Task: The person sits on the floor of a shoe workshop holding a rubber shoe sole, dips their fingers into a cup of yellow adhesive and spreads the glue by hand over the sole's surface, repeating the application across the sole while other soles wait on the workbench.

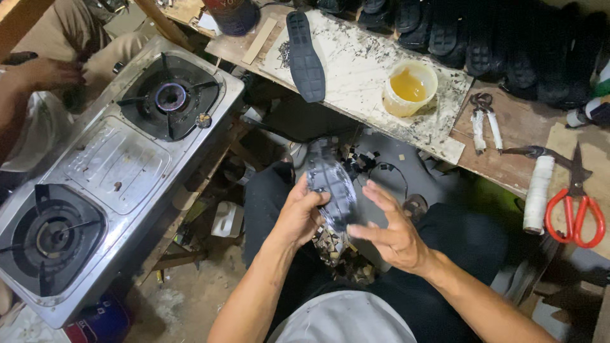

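Note:
My left hand point(300, 215) grips a dark, glossy shoe sole point(330, 184) held upright over my lap. Its fingers wrap the sole's left edge. My right hand point(392, 227) is just to the right, fingers spread, fingertips touching or nearly touching the sole's right edge. Beneath the hands lies a patterned shoe upper point(330, 244), partly hidden. Another black sole point(305, 57) lies tread-up on the stained board point(368, 82) ahead, next to a yellow tub of glue point(410, 86).
A steel two-burner gas stove point(111, 171) stands at the left with its far burner point(170, 96) lit. Another person's hand point(44, 73) is beyond it. Pliers point(484, 117), a hammer point(540, 184) and red-handled scissors point(575, 203) lie at the right. Black shoes point(483, 38) line the back.

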The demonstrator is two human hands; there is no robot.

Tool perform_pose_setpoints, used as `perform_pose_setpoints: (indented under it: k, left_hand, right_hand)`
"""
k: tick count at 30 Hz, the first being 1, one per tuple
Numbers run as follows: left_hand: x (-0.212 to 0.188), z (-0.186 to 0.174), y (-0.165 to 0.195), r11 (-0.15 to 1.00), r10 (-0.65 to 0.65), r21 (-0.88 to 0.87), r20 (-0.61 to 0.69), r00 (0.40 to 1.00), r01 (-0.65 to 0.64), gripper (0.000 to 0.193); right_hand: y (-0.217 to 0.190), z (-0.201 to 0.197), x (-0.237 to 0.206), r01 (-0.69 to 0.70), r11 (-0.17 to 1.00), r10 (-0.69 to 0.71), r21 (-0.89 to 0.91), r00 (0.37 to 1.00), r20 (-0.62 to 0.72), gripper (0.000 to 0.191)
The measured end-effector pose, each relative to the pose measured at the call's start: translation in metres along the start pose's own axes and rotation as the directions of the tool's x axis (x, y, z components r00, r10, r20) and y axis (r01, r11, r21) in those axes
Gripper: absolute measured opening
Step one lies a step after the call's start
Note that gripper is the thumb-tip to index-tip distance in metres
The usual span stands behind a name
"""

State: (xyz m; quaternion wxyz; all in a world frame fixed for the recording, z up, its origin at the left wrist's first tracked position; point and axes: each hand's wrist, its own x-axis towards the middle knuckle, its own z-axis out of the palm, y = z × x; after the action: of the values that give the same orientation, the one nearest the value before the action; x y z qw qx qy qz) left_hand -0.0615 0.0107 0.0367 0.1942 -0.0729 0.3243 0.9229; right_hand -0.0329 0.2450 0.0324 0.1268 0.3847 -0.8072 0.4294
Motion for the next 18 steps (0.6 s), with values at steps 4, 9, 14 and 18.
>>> perform_pose_setpoints:
  k: [4,9,14,18]
  left_hand:
    - [0.003,0.003,0.001,0.971,0.21,0.124,-0.017,0.977,-0.207,0.062]
    - [-0.004,0.019,-0.019,0.88,0.282,0.391,0.024,0.959,-0.269,0.063]
    - [-0.032,-0.022,-0.018,0.953,0.118,0.24,0.27,0.956,-0.185,0.073]
    - [-0.04,-0.061,-0.029,0.963,-0.016,-0.243,0.394,0.919,0.121,0.062]
  right_hand:
    - [-0.007,-0.008,0.002,-0.173,0.944,0.198,0.282,0.978,-0.061,0.044]
    - [-0.003,0.009,0.022,-0.495,0.564,0.609,0.661,0.79,0.072,0.072]
    - [0.006,-0.004,0.034,-0.577,0.392,0.685,0.717,0.703,0.19,0.089]
    - [0.008,-0.031,0.041,-0.544,0.503,0.584,0.672,0.787,0.2,0.092]
